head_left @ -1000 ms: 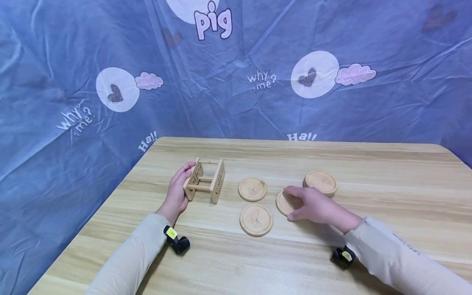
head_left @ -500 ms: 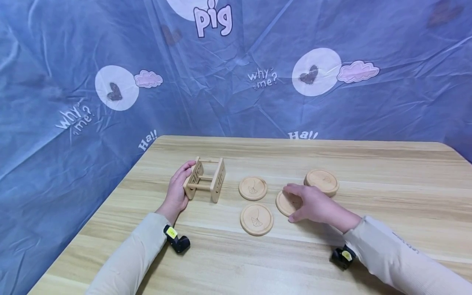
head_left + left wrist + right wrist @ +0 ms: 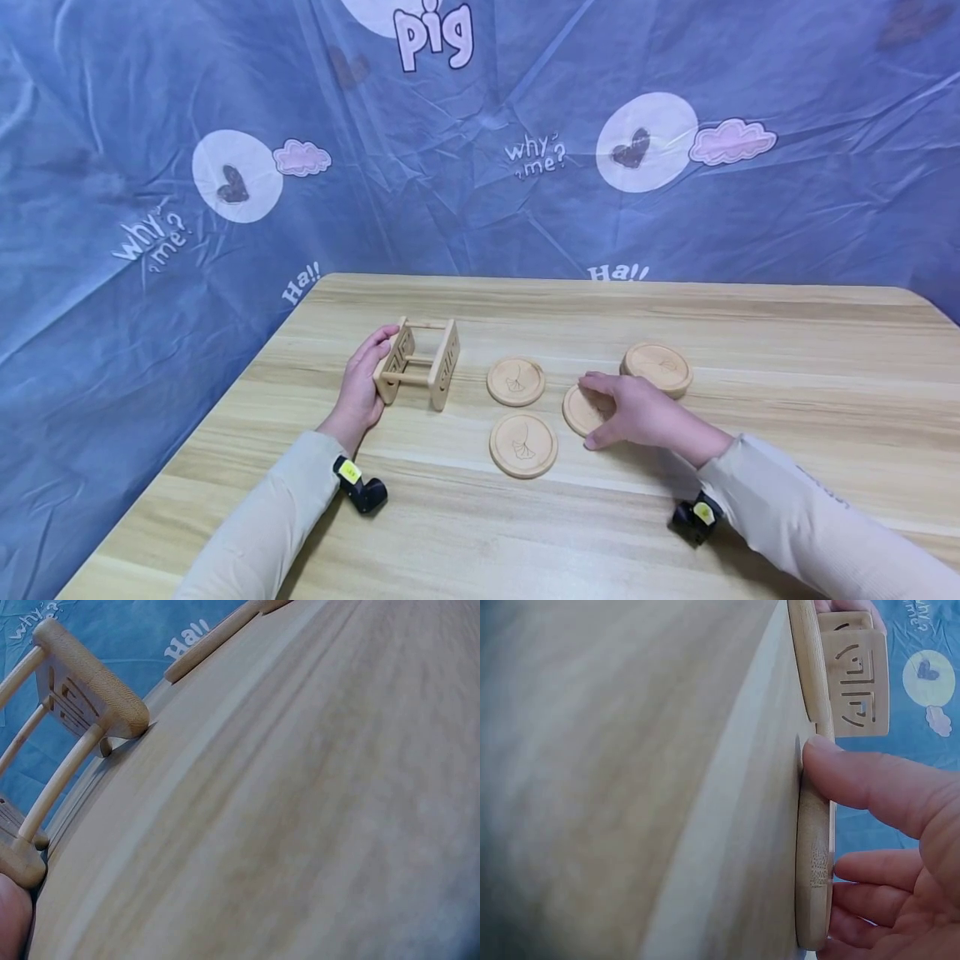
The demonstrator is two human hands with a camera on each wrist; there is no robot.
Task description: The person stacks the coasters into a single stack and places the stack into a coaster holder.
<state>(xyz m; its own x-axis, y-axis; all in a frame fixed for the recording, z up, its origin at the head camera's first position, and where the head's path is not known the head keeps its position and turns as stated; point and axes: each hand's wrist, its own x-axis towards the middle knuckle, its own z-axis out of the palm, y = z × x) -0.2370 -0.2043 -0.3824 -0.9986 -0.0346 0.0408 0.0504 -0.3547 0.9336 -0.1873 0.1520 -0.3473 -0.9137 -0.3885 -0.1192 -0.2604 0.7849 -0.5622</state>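
In the head view my left hand grips the near-left panel of a wooden coaster holder, two cut-out panels joined by dowels, which stands on the table. Its thumb shows at the holder's lower end in the left wrist view. My right hand spans a round wooden coaster lying flat, its thumb against the near edge and fingers at the far side; part of that coaster is hidden. Two more coasters, one farther back and one nearer, lie flat between the hands, each engraved with a leaf.
A short stack of coasters sits just behind my right hand. The wood-grain table runs back to a blue printed cloth. A small black wrist camera is strapped to each sleeve.
The head view has tipped down very slightly. Both hands, the holder and the coasters keep the same places on the table.
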